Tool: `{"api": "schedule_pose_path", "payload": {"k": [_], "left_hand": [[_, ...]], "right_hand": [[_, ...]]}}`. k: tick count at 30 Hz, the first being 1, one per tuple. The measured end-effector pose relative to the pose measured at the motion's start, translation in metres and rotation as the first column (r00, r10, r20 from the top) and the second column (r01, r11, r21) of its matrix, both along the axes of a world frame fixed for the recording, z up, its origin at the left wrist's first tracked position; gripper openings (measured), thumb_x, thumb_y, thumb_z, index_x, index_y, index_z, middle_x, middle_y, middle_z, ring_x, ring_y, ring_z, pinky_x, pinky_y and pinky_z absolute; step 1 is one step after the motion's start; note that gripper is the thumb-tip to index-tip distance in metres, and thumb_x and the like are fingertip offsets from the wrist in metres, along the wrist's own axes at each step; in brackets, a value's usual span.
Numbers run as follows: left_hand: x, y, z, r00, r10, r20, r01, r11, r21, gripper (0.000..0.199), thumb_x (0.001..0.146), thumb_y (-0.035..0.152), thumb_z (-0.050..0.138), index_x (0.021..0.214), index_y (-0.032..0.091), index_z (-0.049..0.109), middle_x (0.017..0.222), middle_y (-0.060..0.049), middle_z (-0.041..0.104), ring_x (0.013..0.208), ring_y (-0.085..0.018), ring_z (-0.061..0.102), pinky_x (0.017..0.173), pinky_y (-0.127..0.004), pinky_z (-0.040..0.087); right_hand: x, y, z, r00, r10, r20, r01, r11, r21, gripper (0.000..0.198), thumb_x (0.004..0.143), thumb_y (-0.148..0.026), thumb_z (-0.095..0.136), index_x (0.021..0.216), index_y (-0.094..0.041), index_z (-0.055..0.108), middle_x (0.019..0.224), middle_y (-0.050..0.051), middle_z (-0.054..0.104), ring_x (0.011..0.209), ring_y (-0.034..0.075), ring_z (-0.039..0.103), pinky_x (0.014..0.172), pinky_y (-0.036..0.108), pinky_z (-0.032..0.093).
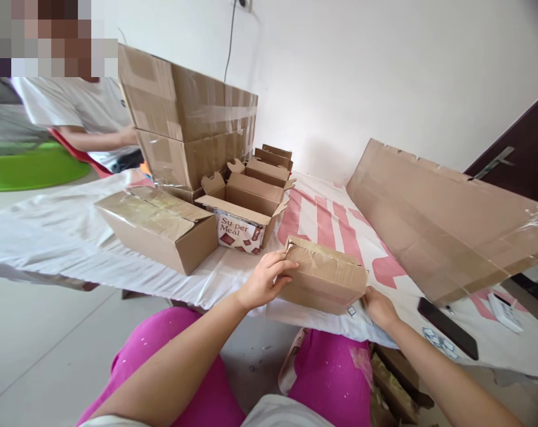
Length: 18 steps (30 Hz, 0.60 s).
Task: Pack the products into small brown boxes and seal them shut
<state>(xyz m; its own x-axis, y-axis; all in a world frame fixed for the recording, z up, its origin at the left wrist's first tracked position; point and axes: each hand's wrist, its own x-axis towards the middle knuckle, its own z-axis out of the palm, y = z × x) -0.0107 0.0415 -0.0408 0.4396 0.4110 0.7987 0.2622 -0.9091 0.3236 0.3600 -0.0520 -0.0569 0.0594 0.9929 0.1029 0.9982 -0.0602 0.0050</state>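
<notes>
Brown box [324, 281] gripped between left fingers [285, 265] and right fingers [371, 294], open cartons [253, 194] beyond, phone [448, 328] and cardboard panel [447, 219] to the right

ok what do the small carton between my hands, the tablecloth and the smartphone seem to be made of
Small carton: brown cardboard, matte and stiff-edged, under glossy tape, probably plastic.
Tablecloth: probably fabric, matte, given its soft wrinkles.
Smartphone: likely glass, judging by its smooth dark face; body unclear.
</notes>
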Motion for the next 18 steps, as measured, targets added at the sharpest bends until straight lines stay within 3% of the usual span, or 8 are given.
{"api": "schedule_pose_path", "payload": {"k": [2, 4, 6, 8, 11, 14, 16, 18], "left_hand": [[0.0, 0.0, 0.0, 1.0, 0.0, -0.004, 0.0, 1.0, -0.017, 0.031, 0.089, 0.019, 0.057, 0.119, 0.022, 0.057, 0.115, -0.01, 0.062, 0.122, -0.025, 0.052, 0.1, -0.042, 0.047], [0.0, 0.0, 0.001, 1.0, -0.005, -0.011, 0.005, 1.0, -0.028, 0.032, 0.089, 0.02, 0.057, 0.121, 0.022, 0.056, 0.115, -0.01, 0.061, 0.122, -0.025, 0.052, 0.101, -0.042, 0.047], [0.0, -0.001, 0.001, 1.0, -0.013, -0.015, 0.013, 0.999, -0.033, 0.031, 0.089, 0.02, 0.056, 0.121, 0.021, 0.056, 0.115, -0.01, 0.061, 0.122, -0.024, 0.052, 0.101, -0.042, 0.047], [0.001, -0.001, 0.002, 1.0, -0.019, -0.018, 0.018, 0.999, -0.039, 0.03, 0.09, 0.02, 0.055, 0.12, 0.021, 0.057, 0.115, -0.01, 0.061, 0.121, -0.024, 0.052, 0.101, -0.042, 0.047], [0.0, -0.001, 0.002, 1.0, -0.018, -0.02, 0.017, 0.998, -0.061, 0.031, 0.09, 0.021, 0.055, 0.12, 0.022, 0.057, 0.115, -0.01, 0.061, 0.121, -0.025, 0.053, 0.101, -0.043, 0.047], [-0.001, 0.0, 0.0, 1.0, -0.01, -0.019, 0.009, 0.998, -0.061, 0.031, 0.09, 0.021, 0.056, 0.12, 0.023, 0.058, 0.115, -0.01, 0.062, 0.12, -0.025, 0.053, 0.101, -0.044, 0.047], [-0.001, 0.0, -0.001, 1.0, -0.006, -0.018, 0.005, 0.999, -0.041, 0.031, 0.09, 0.02, 0.055, 0.121, 0.022, 0.057, 0.112, -0.01, 0.063, 0.121, -0.025, 0.053, 0.101, -0.044, 0.047], [-0.002, 0.001, -0.003, 1.0, -0.007, -0.027, 0.007, 1.0, -0.025, 0.032, 0.09, 0.019, 0.055, 0.121, 0.023, 0.057, 0.11, -0.009, 0.064, 0.121, -0.025, 0.052, 0.102, -0.045, 0.047]], "right_hand": [[0.004, 0.008, 0.016, 0.999, 0.035, -0.023, -0.034, 0.998, 0.05, 0.026, 0.091, -0.028, 0.041, 0.089, -0.017, 0.065, 0.088, 0.01, 0.068, 0.082, 0.024, 0.063, 0.072, 0.034, 0.045], [-0.001, 0.017, 0.044, 0.992, 0.099, -0.084, -0.077, 0.97, 0.232, 0.025, 0.091, -0.03, 0.042, 0.091, -0.018, 0.064, 0.089, 0.01, 0.067, 0.087, 0.024, 0.061, 0.078, 0.036, 0.046], [-0.021, 0.023, 0.073, 0.967, 0.213, -0.14, -0.121, 0.867, 0.484, 0.025, 0.093, -0.033, 0.042, 0.092, -0.019, 0.063, 0.09, 0.01, 0.067, 0.089, 0.024, 0.06, 0.083, 0.039, 0.046], [-0.058, 0.023, 0.096, 0.927, 0.352, -0.13, -0.203, 0.761, 0.616, 0.022, 0.094, -0.033, 0.045, 0.093, -0.02, 0.062, 0.093, 0.01, 0.066, 0.093, 0.023, 0.059, 0.086, 0.039, 0.045], [-0.118, 0.023, 0.109, 0.849, 0.527, -0.04, -0.416, 0.713, 0.564, 0.016, 0.089, -0.035, 0.055, 0.091, -0.021, 0.062, 0.095, 0.008, 0.066, 0.097, 0.023, 0.057, 0.09, 0.039, 0.044], [-0.152, 0.032, 0.11, 0.804, 0.593, 0.033, -0.528, 0.688, 0.497, 0.012, 0.09, -0.029, 0.054, 0.086, -0.021, 0.062, 0.101, 0.008, 0.067, 0.105, 0.024, 0.056, 0.095, 0.04, 0.04], [-0.155, 0.045, 0.114, 0.809, 0.588, -0.016, -0.514, 0.721, 0.465, 0.016, 0.092, -0.022, 0.046, 0.083, -0.02, 0.06, 0.098, 0.007, 0.068, 0.1, 0.021, 0.059, 0.09, 0.036, 0.042], [-0.149, 0.059, 0.121, 0.845, 0.523, -0.113, -0.444, 0.802, 0.4, 0.017, 0.092, -0.021, 0.044, 0.084, -0.02, 0.059, 0.087, 0.004, 0.068, 0.082, 0.018, 0.061, 0.076, 0.03, 0.044]]}}
